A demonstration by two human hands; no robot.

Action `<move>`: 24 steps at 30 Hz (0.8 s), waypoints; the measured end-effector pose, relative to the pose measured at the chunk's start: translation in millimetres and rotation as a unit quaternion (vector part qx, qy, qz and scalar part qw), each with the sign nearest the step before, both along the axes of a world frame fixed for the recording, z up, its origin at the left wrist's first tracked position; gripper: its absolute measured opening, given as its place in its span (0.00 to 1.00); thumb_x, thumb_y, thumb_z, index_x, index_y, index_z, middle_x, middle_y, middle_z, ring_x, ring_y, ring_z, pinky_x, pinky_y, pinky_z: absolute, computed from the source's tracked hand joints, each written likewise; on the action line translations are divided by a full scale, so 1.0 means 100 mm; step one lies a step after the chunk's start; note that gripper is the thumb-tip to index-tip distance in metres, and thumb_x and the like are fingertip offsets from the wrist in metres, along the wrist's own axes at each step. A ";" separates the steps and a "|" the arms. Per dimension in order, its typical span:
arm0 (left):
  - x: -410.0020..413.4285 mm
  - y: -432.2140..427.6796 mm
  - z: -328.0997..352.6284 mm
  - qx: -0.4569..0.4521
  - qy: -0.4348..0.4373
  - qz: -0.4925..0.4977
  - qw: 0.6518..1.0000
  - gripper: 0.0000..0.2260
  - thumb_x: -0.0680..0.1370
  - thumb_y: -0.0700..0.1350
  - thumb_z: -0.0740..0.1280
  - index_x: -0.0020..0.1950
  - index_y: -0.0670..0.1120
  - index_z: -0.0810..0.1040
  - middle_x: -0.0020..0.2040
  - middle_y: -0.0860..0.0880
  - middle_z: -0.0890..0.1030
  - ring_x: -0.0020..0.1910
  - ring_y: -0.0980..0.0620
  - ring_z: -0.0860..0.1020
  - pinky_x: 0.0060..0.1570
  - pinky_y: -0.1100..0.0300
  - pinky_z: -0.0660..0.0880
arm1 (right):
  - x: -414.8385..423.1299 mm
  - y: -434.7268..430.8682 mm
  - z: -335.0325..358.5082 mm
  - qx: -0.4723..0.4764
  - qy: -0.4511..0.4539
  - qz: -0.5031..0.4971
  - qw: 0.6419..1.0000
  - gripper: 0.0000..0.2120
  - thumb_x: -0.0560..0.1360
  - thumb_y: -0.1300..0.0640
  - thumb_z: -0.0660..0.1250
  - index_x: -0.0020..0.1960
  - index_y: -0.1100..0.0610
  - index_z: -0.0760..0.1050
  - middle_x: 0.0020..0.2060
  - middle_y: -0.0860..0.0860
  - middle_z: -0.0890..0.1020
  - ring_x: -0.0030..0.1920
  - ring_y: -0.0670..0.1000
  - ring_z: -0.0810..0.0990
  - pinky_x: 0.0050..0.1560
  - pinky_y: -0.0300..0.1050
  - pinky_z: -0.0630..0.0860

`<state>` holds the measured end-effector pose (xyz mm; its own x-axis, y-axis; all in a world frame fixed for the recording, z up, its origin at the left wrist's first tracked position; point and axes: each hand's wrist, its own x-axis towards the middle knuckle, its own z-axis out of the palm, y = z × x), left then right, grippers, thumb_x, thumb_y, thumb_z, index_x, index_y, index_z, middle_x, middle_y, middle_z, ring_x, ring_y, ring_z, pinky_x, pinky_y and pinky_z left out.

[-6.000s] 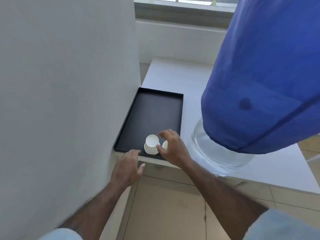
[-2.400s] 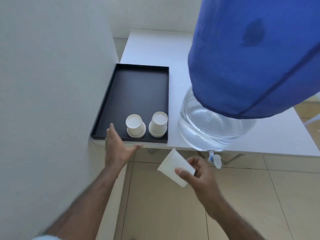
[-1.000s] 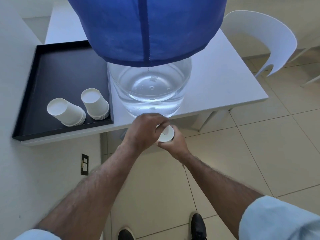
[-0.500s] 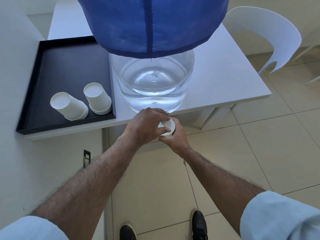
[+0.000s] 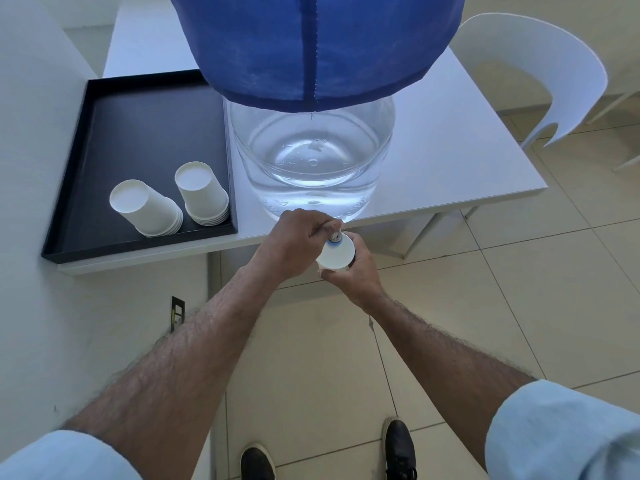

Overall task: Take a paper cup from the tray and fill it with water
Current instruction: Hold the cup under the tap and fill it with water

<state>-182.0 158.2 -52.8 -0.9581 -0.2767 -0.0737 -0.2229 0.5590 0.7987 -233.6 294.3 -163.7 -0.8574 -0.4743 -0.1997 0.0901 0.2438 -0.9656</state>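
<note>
Hands [image 5: 325, 251] around paper cup [image 5: 336, 257], tap [image 5: 334, 236] mostly hidden beneath fingers.

Paper cup under the tap, tray with spare cups at ten o'clock

A white paper cup [image 5: 336, 255] stands upright, mouth up, just below the water jug's [image 5: 313, 168] blue tap [image 5: 334, 237] at the table's near edge. The black tray [image 5: 104, 140] at ten o'clock of it holds two upside-down cup stacks [image 5: 173, 202] in its near right corner.
</note>
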 end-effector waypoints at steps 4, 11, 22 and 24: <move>0.09 0.00 -0.04 -0.002 -0.003 -0.001 1.000 0.11 0.81 0.49 0.61 0.54 0.52 0.84 0.43 0.57 0.86 0.41 0.60 0.78 0.39 0.67 0.73 | 0.03 0.01 -0.02 0.004 0.004 -0.007 1.000 0.32 0.60 0.59 0.77 0.61 0.48 0.72 0.51 0.48 0.81 0.54 0.54 0.81 0.54 0.52 0.80; 0.13 0.06 -0.01 -0.057 0.063 -0.013 0.996 0.11 0.80 0.46 0.62 0.55 0.47 0.83 0.47 0.50 0.87 0.47 0.51 0.82 0.49 0.52 0.78 | 0.06 0.04 -0.04 0.012 0.008 -0.017 1.000 0.31 0.60 0.60 0.76 0.61 0.49 0.71 0.54 0.55 0.81 0.54 0.55 0.81 0.53 0.50 0.79; -0.05 -0.05 0.08 0.012 0.001 -0.013 1.000 0.07 0.77 0.44 0.68 0.51 0.48 0.86 0.41 0.60 0.84 0.38 0.68 0.78 0.39 0.74 0.71 | 0.03 0.02 -0.08 0.030 0.000 -0.013 0.999 0.32 0.60 0.60 0.77 0.62 0.51 0.71 0.54 0.55 0.82 0.55 0.56 0.81 0.56 0.57 0.80; -0.07 -0.06 0.09 0.016 -0.007 -0.013 1.000 0.07 0.77 0.44 0.68 0.51 0.48 0.86 0.38 0.63 0.81 0.34 0.70 0.76 0.36 0.76 0.68 | 0.02 0.02 -0.09 0.034 0.004 -0.013 0.999 0.32 0.60 0.60 0.77 0.62 0.50 0.72 0.53 0.53 0.82 0.54 0.55 0.81 0.55 0.56 0.81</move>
